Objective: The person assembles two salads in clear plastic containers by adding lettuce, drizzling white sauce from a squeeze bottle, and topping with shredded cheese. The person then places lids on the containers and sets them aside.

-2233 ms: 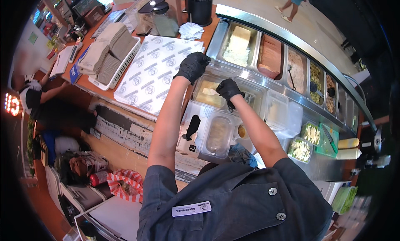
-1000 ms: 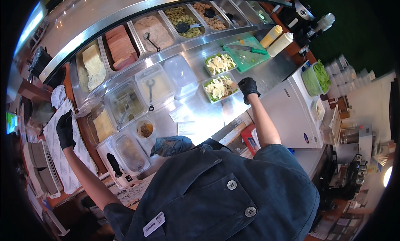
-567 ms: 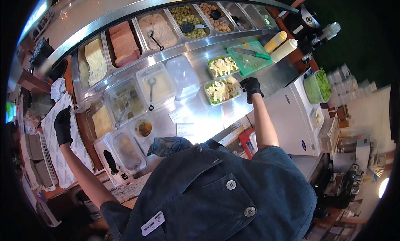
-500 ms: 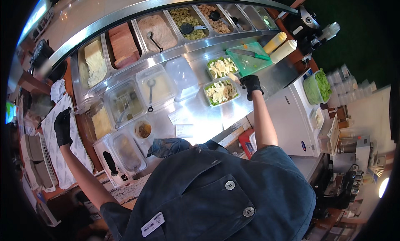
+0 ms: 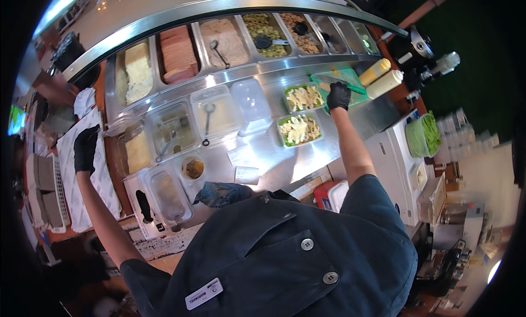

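Observation:
In a black glove, my right hand (image 5: 338,96) is closed beside the green cutting board (image 5: 346,76). A small tan thing shows at its fingertips, too small to name. On the board lies a knife with a green handle (image 5: 357,89), partly hidden by that hand. Just left of the hand, a clear tub of salad (image 5: 304,98) holds greens with pale toppings. A second salad tub (image 5: 300,131) stands nearer to me. Far to the left, my gloved left hand (image 5: 86,148) is stretched over printed wrapping paper (image 5: 107,177), its fingers partly turned away and holding nothing I can see.
Along the back, steel pans hold sliced meat (image 5: 178,51), a pale spread (image 5: 222,38) and chopped green filling (image 5: 262,27). Lidded plastic tubs (image 5: 211,111) stand mid-counter. Yellow and white squeeze bottles (image 5: 383,85) lie at right. A lettuce tub (image 5: 419,139) sits beyond.
My right hand has moved away from the salad tubs, up and right to the cutting board. My left hand stays over the paper. The whole view has shifted slightly.

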Action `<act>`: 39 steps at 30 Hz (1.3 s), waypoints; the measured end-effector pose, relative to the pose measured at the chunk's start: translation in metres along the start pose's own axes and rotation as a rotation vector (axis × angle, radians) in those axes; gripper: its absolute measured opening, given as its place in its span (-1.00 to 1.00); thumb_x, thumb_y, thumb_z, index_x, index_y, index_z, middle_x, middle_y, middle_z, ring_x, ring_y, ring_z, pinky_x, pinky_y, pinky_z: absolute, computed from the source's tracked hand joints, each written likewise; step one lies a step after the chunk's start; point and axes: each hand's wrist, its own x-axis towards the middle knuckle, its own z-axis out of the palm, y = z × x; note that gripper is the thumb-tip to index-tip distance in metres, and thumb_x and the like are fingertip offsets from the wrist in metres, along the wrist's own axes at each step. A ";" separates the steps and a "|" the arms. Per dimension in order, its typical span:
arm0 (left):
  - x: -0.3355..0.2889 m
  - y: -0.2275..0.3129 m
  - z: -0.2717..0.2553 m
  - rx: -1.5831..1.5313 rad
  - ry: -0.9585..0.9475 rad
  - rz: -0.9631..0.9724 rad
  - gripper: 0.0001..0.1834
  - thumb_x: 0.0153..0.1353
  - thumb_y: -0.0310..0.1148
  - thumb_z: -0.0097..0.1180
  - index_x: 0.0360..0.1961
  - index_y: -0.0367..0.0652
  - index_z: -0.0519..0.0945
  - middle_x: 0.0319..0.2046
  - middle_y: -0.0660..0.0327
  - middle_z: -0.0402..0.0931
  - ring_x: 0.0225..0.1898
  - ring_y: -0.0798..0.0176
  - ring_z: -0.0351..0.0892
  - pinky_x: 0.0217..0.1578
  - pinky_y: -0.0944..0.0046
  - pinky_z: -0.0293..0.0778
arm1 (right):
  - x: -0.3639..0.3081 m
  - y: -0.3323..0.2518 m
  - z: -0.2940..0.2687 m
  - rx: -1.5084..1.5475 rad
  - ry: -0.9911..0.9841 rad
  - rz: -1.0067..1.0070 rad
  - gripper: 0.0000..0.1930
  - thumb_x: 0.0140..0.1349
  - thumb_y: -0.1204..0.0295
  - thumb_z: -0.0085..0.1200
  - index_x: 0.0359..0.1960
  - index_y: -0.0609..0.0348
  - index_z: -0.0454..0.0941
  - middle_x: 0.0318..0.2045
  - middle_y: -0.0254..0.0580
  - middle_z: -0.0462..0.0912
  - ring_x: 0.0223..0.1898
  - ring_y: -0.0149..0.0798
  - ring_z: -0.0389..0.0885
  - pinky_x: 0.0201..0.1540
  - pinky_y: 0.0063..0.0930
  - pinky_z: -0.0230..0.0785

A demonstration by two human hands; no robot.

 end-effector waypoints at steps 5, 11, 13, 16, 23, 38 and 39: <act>-0.001 0.018 0.003 0.275 0.044 0.124 -0.83 0.14 -0.44 0.05 -0.29 -0.22 0.64 -0.37 0.06 0.60 -0.26 0.10 0.57 -0.18 0.21 0.44 | 0.018 0.016 0.038 -0.031 0.311 -0.220 -0.78 0.18 0.39 -0.16 -0.38 0.15 0.56 -0.39 0.07 0.56 -0.31 -0.02 0.55 -0.21 -0.15 0.37; -0.016 0.051 0.002 0.238 -0.023 -0.086 -0.85 0.07 -0.42 0.13 -0.31 -0.21 0.63 -0.33 0.06 0.59 -0.25 0.08 0.57 -0.17 0.18 0.46 | -0.038 -0.115 -0.089 0.830 -0.243 -0.538 -0.83 0.14 0.45 -0.05 -0.34 0.23 0.59 -0.48 -0.05 0.61 -0.41 -0.16 0.61 -0.35 -0.30 0.41; -0.022 0.063 0.002 0.281 -0.054 0.016 -0.84 0.06 -0.43 0.11 -0.33 -0.19 0.64 -0.35 0.06 0.60 -0.29 0.08 0.58 -0.20 0.19 0.47 | -0.106 -0.239 -0.128 1.540 -0.757 -0.534 -0.82 0.03 0.64 0.06 -0.30 0.22 0.59 -0.52 -0.29 0.60 -0.51 -0.38 0.56 -0.53 -0.48 0.47; -0.034 0.076 0.005 0.341 -0.066 -0.109 -0.84 -0.01 -0.40 0.15 -0.36 -0.14 0.65 -0.40 0.07 0.60 -0.33 0.09 0.59 -0.23 0.21 0.48 | -0.162 -0.410 -0.169 1.705 -0.992 -0.499 -0.89 -0.08 0.55 0.22 -0.47 0.32 0.62 -0.51 -0.08 0.62 -0.53 -0.28 0.59 -0.52 -0.40 0.42; -0.074 0.065 0.028 0.214 -0.095 -0.145 -0.72 -0.06 -0.34 0.22 -0.25 -0.13 0.61 -0.21 0.04 0.54 -0.14 -0.01 0.50 -0.08 0.11 0.41 | -0.167 -0.487 -0.274 1.141 -0.865 -0.795 -0.58 0.09 0.13 0.02 -0.30 0.33 0.56 -0.24 0.25 0.55 -0.13 0.10 0.53 -0.05 -0.25 0.37; -0.184 0.087 0.024 0.353 0.281 0.070 -0.67 0.07 -0.54 0.17 -0.10 -0.36 0.48 -0.12 0.02 0.50 -0.07 0.10 0.47 -0.02 0.20 0.43 | -0.185 0.095 -0.159 1.465 -0.222 0.622 -0.86 0.09 0.64 0.04 -0.31 0.31 0.58 -0.49 -0.20 0.62 -0.59 -0.45 0.49 -0.57 -0.57 0.33; -0.189 0.098 0.032 0.294 0.374 0.120 -0.66 -0.03 -0.62 0.27 -0.17 -0.37 0.51 -0.21 0.02 0.54 -0.17 0.16 0.54 -0.15 0.24 0.56 | -0.192 0.125 -0.157 1.512 -0.074 0.675 -0.90 0.09 0.65 0.02 -0.39 0.31 0.60 -0.53 -0.20 0.62 -0.61 -0.46 0.47 -0.60 -0.58 0.30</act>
